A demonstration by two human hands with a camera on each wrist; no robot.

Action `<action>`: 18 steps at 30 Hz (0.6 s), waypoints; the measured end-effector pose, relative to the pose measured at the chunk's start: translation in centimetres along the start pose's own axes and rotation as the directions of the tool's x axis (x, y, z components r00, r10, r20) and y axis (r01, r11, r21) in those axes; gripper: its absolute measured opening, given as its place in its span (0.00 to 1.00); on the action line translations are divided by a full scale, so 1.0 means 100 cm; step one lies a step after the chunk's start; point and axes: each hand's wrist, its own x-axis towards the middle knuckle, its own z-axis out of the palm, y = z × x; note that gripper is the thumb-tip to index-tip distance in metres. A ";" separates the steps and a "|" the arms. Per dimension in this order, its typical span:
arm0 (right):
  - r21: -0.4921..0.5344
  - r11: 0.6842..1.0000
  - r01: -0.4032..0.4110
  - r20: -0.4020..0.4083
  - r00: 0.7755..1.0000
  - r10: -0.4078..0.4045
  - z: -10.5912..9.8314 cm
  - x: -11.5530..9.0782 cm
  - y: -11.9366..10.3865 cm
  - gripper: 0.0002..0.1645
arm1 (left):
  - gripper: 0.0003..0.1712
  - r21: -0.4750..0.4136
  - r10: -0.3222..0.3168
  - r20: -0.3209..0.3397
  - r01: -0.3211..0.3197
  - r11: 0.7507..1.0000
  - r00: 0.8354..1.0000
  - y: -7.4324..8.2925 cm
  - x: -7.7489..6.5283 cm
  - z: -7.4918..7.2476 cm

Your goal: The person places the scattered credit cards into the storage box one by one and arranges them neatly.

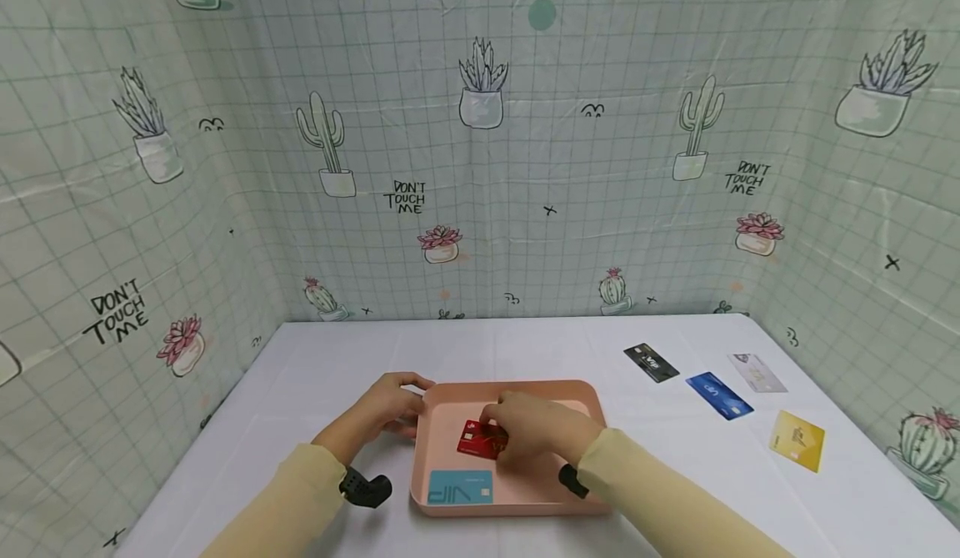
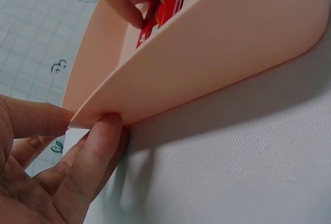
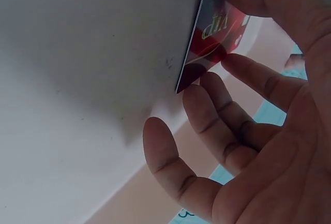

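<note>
R hand pinches red glossy plastic card betw. thumb & fingertips, little finger loose, over pink rounded rectangular tray; L hand, digits bent & partly spread, grips tray's far-L corner. Light-blue card in tray's near-L corner. Red card's R end hidden in head view; can't tell if it touches tray floor.
</note>
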 end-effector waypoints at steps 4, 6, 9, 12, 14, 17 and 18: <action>-0.023 1.000 0.017 0.010 1.000 -0.017 0.002 0.004 -0.002 0.26 | 0.25 0.002 -0.003 0.000 0.003 1.000 1.000 0.001 0.000 0.000; -0.032 0.999 0.022 0.018 1.000 -0.021 0.002 0.007 -0.003 0.26 | 0.25 0.001 -0.009 -0.004 0.009 1.000 1.000 0.001 0.001 -0.001; -0.039 0.999 0.030 0.037 0.999 -0.029 0.003 0.009 -0.007 0.27 | 0.25 0.010 -0.010 -0.002 0.010 1.000 1.000 0.000 0.002 -0.001; -0.028 0.999 0.041 0.053 0.998 -0.039 0.003 0.010 -0.011 0.28 | 0.25 0.006 -0.016 -0.002 0.016 1.000 1.000 -0.001 0.003 -0.001; -0.019 0.999 0.036 0.060 0.998 -0.035 0.004 0.011 -0.013 0.29 | 0.25 0.010 -0.015 0.000 0.015 1.000 1.000 -0.002 0.003 -0.001; -0.020 0.999 0.034 0.062 0.998 -0.032 0.005 0.012 -0.016 0.29 | 0.24 0.011 -0.022 0.001 0.022 1.000 1.000 -0.002 0.003 -0.001; -0.024 0.999 0.035 0.065 0.997 -0.033 0.005 0.012 -0.017 0.29 | 0.24 0.014 -0.023 0.002 0.023 1.000 1.000 -0.001 0.003 -0.001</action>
